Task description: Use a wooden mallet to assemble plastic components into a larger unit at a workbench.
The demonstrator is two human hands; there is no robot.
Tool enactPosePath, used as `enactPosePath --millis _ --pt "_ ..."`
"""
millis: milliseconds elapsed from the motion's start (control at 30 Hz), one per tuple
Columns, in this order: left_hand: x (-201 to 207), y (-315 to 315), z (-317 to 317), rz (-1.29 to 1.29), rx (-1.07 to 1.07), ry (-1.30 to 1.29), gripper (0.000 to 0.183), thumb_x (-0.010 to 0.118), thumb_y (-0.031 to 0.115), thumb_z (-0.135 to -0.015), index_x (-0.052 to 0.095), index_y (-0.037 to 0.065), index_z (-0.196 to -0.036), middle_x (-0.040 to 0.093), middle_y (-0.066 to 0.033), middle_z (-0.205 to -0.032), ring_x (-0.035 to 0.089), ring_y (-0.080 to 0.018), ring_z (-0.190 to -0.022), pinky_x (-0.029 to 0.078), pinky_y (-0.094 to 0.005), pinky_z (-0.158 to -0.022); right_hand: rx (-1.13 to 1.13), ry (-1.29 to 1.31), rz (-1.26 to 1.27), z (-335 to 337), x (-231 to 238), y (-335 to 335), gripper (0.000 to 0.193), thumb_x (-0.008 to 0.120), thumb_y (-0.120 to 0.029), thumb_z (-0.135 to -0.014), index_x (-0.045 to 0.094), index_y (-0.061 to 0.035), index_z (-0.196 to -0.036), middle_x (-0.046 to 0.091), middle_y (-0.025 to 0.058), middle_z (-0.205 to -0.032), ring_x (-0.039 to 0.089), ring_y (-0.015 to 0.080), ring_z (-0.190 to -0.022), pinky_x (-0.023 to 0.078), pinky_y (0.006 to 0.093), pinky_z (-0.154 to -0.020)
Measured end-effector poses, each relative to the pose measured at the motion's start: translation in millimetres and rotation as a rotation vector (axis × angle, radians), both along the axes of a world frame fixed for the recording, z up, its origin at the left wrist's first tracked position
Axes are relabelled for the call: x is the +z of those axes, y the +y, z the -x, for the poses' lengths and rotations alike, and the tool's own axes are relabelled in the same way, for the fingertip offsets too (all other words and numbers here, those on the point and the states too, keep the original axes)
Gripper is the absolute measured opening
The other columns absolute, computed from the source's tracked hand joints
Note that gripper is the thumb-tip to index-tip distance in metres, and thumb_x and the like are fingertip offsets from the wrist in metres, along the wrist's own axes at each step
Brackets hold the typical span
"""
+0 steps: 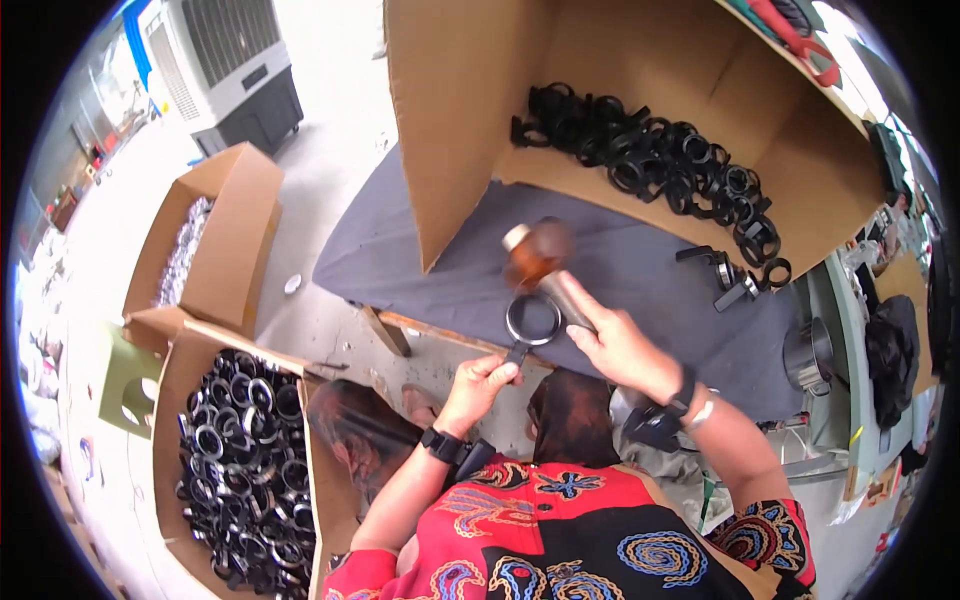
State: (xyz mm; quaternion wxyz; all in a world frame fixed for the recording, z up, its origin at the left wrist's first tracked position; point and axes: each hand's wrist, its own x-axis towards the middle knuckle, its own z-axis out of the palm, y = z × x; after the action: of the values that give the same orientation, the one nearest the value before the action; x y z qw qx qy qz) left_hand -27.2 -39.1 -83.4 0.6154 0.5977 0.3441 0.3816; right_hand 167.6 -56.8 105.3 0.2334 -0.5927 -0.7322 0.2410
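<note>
My left hand [478,390] is closed on the short tab of a black ring-shaped part [517,352], holding it at the near edge of the cloth-covered table. A thin bright line runs round the ring. My right hand [630,345] grips the handle of a mallet [538,255]. Its brownish head is smeared by motion and hangs just above and beyond the ring. I cannot tell whether the mallet touches the ring. Past my right hand, a few similar black ring parts [738,280] lie loose on the grey cloth [640,265].
A large cardboard box [455,130] lies on its side on the table, with many black rings [650,160] inside. At lower left, an open carton [170,480] holds more rings. Behind it stands a long carton [240,240] of shiny parts. A metal pot [808,355] sits at right.
</note>
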Motion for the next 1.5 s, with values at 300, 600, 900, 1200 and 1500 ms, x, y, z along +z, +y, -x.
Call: enactPosePath --millis 300,600,900,1200,1500 --pt "-2 -1 1 0.051 0.013 -0.086 0.026 0.060 0.025 -0.091 0.069 0.002 -0.079 0.067 -0.0030 -0.076 0.060 -0.0108 -0.077 0.047 -0.0281 -0.077 -0.226 0.377 -0.272 -46 0 -12 0.061 0.053 -0.009 -0.091 0.030 -0.0159 -0.146 0.060 0.0128 -0.117 0.051 0.0080 -0.058 0.048 0.0235 -0.057" --pt "-1 -3 -1 0.021 0.037 -0.060 0.026 0.060 0.022 -0.091 0.067 0.002 -0.077 0.066 -0.0018 -0.073 0.059 -0.0093 -0.073 0.047 -0.0271 -0.072 -0.277 0.560 0.025 -65 -54 -58 0.062 0.051 -0.009 -0.092 0.026 -0.0175 -0.148 0.049 -0.0011 -0.071 0.045 0.0051 -0.050 0.045 0.0224 -0.046" --pt "30 -15 18 0.167 0.058 -0.242 0.022 0.055 0.022 -0.093 0.065 0.004 -0.085 0.066 -0.0026 -0.077 0.056 -0.0096 -0.076 0.044 -0.0268 -0.073 -0.359 0.542 0.089 -51 -62 -75 0.066 0.051 -0.003 -0.085 0.031 -0.0145 -0.146 0.057 0.0044 -0.080 0.046 0.0052 -0.049 0.042 0.0204 -0.044" --pt "55 -48 220 0.092 1.376 -0.915 0.030 0.040 0.032 -0.098 0.048 0.007 -0.111 0.055 -0.0079 -0.115 0.054 -0.0278 -0.105 0.044 -0.0444 -0.088 -0.607 0.778 -0.254 -108 -73 -69 0.055 0.048 -0.017 -0.094 0.031 -0.0198 -0.146 0.049 -0.0005 -0.070 0.045 0.0060 -0.048 0.038 0.0200 -0.039" --pt "79 18 75 0.080 0.634 -0.440 0.025 0.049 0.019 -0.096 0.057 -0.002 -0.108 0.065 -0.0118 -0.086 0.065 -0.0223 -0.074 0.052 -0.0307 -0.070 -0.884 1.014 -0.351 -139 -100 -102 0.028 0.056 -0.009 -0.088 0.047 -0.0076 -0.115 0.052 -0.0002 -0.070 0.050 0.0088 -0.051 0.043 0.0236 -0.043"
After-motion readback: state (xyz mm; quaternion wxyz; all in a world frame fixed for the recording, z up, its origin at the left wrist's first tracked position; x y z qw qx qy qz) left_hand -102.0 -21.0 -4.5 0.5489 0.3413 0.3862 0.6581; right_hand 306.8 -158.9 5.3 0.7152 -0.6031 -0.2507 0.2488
